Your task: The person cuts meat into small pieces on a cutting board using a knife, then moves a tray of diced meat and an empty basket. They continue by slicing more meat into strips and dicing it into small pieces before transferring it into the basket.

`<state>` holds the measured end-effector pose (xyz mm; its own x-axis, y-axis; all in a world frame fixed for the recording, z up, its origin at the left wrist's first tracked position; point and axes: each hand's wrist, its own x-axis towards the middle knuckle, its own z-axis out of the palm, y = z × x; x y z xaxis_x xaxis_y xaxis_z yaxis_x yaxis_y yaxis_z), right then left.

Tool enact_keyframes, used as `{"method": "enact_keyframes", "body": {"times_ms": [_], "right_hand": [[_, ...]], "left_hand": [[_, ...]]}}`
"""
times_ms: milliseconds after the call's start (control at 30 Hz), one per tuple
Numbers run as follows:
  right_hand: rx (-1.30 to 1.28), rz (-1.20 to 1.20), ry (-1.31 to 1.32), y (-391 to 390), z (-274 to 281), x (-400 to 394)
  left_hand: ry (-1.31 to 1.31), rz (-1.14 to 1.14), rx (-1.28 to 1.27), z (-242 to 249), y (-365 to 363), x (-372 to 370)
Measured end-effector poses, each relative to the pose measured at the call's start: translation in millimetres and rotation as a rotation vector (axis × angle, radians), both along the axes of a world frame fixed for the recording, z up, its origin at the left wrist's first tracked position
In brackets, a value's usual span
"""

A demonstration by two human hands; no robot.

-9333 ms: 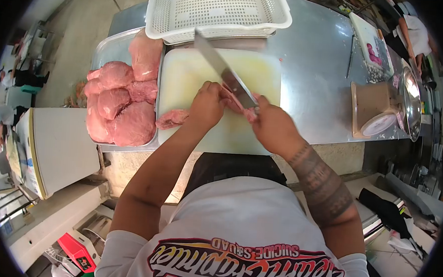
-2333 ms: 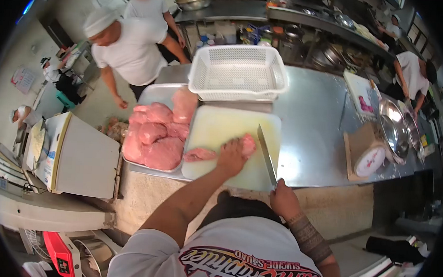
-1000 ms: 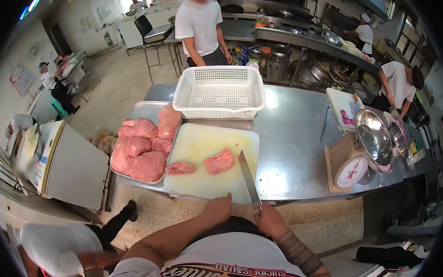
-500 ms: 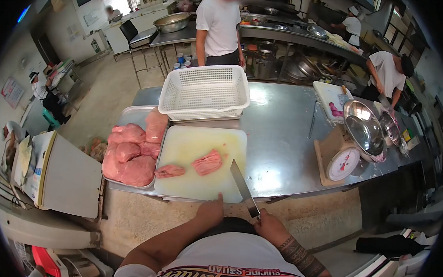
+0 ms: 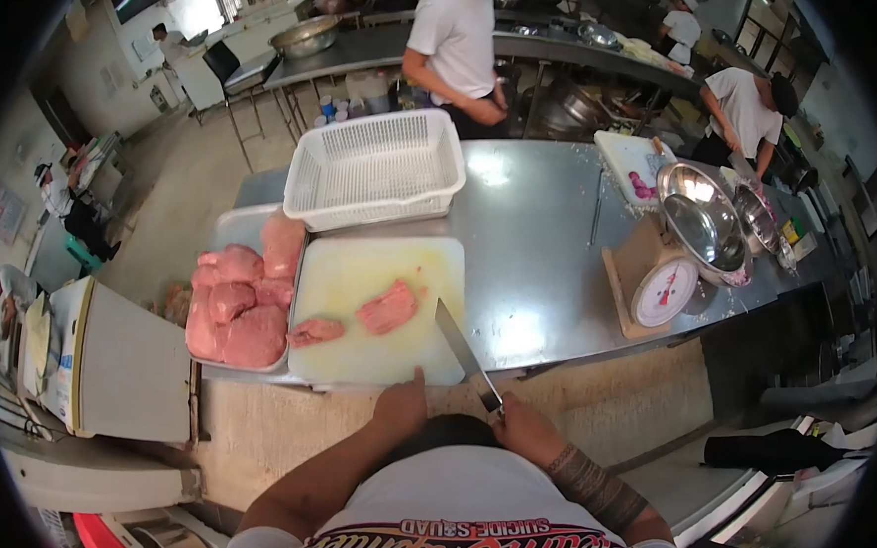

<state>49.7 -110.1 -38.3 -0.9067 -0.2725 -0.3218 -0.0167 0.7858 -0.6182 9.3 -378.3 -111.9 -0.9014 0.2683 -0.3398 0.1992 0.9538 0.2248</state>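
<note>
A long steel table is seen in a busy kitchen, with other workers at counters behind. A white cutting board carries two meat pieces, beside a tray of raw meat, a white basket and a scale. The right hand is clamped on a knife; the left hand rests loosely curled at the board's near edge. "SUICIDE SQUAD" is read on the shirt.

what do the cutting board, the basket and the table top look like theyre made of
Cutting board: likely plastic, pale yellowish and matte, stained.
Basket: white moulded plastic, by its perforated grid walls.
Table top: probably stainless steel, brushed grey with bright glare patches.
</note>
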Motion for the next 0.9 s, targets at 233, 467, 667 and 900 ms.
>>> {"method": "enact_keyframes", "body": {"times_ms": [233, 467, 667, 900], "right_hand": [[-0.088, -0.033, 0.023, -2, -8, -4], [-0.037, -0.072, 0.024, -32, 11, -31], [0.154, 0.023, 0.086, -58, 19, -71], [0.211, 0.166, 0.026, -78, 46, -116]], "left_hand": [[0.151, -0.014, 0.243, -13, -28, -26], [0.731, 0.26, 0.272, -1, -59, -117], [0.517, 0.199, 0.131, -20, -47, -170], [0.519, 0.159, 0.052, -21, -46, -180]]}}
